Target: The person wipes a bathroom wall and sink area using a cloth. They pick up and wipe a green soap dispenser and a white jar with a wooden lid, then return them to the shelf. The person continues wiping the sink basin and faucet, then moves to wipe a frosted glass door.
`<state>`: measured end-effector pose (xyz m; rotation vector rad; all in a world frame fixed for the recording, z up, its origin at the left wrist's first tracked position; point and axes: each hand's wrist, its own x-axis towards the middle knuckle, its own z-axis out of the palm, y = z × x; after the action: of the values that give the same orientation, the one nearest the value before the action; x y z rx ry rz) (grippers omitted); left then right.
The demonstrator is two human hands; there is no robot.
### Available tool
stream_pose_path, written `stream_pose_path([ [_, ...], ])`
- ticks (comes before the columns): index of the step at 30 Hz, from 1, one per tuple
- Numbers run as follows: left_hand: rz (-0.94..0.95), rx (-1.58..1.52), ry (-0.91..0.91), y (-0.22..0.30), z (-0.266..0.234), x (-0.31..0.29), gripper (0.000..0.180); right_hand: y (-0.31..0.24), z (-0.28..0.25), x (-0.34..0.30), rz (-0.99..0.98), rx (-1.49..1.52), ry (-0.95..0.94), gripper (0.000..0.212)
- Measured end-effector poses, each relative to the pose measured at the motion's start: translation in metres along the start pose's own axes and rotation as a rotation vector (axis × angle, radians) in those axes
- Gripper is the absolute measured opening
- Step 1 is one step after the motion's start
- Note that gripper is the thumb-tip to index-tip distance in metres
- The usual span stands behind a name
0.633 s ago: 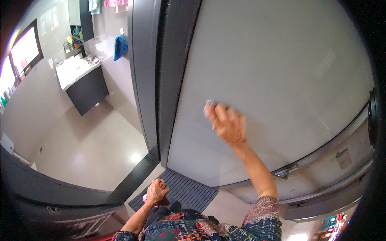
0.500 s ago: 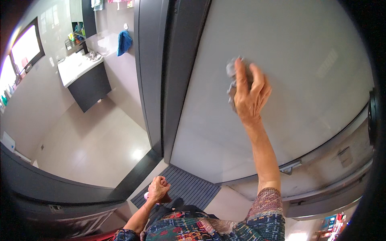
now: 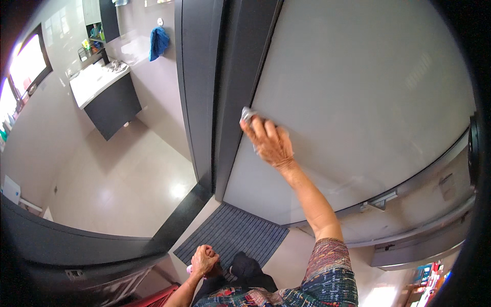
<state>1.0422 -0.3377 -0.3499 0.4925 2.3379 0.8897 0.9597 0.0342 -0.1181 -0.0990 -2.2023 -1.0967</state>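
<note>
My right hand is closed on a crumpled grey cloth and presses it against the large smooth grey panel. The cloth is at the panel's left edge, beside the dark door frame, and pokes out past my fingertips. Low in front of me, my left hand is curled closed over the dark ribbed mat. Whatever lies inside its fingers is hidden. A small pinkish-white bit shows beside that hand; I cannot tell what it belongs to.
Left of the frame, a doorway opens onto a bathroom with a white basin on a dark cabinet. A blue cloth hangs on its wall. A dark threshold crosses the doorway. A metal bracket sits below the panel.
My right hand has slid the cloth left and downward across the panel to its edge. My left hand stays low and curled. The view has shifted slightly.
</note>
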Motion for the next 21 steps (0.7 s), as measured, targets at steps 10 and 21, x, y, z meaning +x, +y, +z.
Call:
stream_pose_path([
  [10, -0.008, 0.158, -0.216, -0.026, 0.044, -0.039, 0.044, 0.001, 0.029, -0.101, -0.272, -0.042, 0.075, 0.045],
  [21, 0.242, 0.47, -0.339, -0.051, 0.134, -0.067, 0.023, 0.122, -0.016, -0.027, 0.424, -0.273, 0.604, 0.047],
])
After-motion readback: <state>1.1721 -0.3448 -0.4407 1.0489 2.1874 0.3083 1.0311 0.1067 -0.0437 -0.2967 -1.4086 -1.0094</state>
